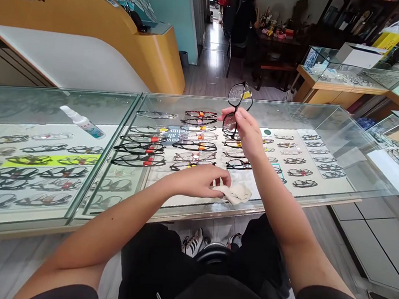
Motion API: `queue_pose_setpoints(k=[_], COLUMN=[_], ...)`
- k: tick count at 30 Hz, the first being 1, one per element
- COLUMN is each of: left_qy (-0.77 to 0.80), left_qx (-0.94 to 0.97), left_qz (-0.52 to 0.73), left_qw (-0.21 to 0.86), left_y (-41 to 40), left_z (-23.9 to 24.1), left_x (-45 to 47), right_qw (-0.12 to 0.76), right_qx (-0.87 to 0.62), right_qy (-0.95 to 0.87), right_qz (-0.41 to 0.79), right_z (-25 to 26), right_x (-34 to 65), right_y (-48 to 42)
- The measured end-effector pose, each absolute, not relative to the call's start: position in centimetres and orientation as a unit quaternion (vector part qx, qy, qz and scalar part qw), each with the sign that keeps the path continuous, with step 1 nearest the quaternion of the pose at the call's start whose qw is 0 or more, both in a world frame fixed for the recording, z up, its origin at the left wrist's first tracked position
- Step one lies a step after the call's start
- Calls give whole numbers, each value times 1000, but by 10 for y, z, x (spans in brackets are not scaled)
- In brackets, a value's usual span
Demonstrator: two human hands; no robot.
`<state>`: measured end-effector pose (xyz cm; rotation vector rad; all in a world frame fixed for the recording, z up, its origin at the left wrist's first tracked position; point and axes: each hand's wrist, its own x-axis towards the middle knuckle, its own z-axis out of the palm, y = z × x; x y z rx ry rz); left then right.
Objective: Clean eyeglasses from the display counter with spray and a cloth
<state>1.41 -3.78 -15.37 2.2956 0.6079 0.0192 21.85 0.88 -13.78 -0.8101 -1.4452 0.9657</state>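
My right hand [247,131] holds a pair of black-framed glasses [237,107] upright above the glass counter, fingers pinched on the lower lens rim; a small yellow tag sits on one lens. My left hand [201,180] rests on the glass counter top [295,117], its fingers closed on a crumpled beige cleaning cloth [236,193]. Beneath the glass lie rows of display spectacle frames [194,145].
A white spray bottle [83,122] lies on the counter to the left. An orange reception desk [91,28] stands behind it. More glass showcases [353,77] are at the right, and a person sits at a dark table [245,21] far back.
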Motion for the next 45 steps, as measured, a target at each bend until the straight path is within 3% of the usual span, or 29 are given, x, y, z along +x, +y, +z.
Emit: queue_pose_setpoints(k=[16,25,33,39,45], left_qy=[297,279,317,323,296], left_qx=[841,696,479,421,434], left_qz=[36,203,381,464,490], left_qw=[450,630,724,709,695], left_y=[-28,-17,2,12,10], left_z=[-146,-137,-132,-133,-130], left_x=[7,-7,-26,-32,-30], right_qw=[574,620,631,588,482], right_qx=[-343,-311,-300,-291,-281], right_qy=[-621,-596,-588,-611,-690], right_qz=[409,404,408,442,462], right_z=[-139,-139,-127,-123,-125], right_x=[217,224,222,216,207], right_y=[8,9,-6,-18,-26])
